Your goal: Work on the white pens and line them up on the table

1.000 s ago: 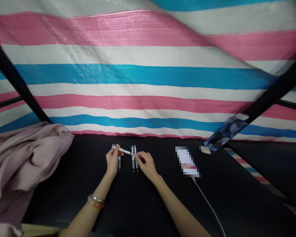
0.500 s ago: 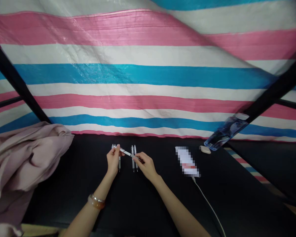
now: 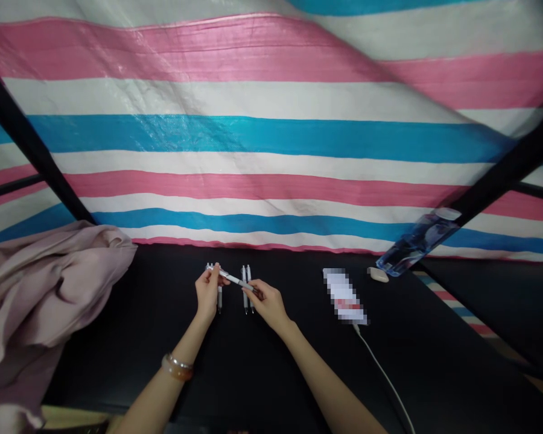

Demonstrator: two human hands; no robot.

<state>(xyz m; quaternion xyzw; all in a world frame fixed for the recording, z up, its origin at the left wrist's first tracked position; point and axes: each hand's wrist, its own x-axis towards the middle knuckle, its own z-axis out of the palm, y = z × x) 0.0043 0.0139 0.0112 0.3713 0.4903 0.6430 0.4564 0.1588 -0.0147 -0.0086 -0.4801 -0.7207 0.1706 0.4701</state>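
Observation:
A white pen [image 3: 232,278] with a grey grip is held slantwise between my two hands above the black table. My left hand [image 3: 207,292] pinches its upper end, thumb on top. At the lower, tip end, the fingers of my right hand [image 3: 268,302] are closed on the grey part. Two similar pens [image 3: 245,299] lie side by side on the table, just left of my right hand and partly behind the held pen. Under my left hand lies at least one more pen [image 3: 219,299], mostly covered by the fingers.
On the right lie a phone [image 3: 345,296] with a white cable [image 3: 380,364] and a small white case [image 3: 379,275]. A clear blue bottle [image 3: 416,241] stands behind them. Crumpled pink cloth [image 3: 85,271] covers the table's left end. A striped sheet [image 3: 271,138] hangs behind the black tabletop [image 3: 244,374].
My hands stay almost in place on the pen. More of its grey grip shows beside my right fingers now. The view has shifted very slightly.

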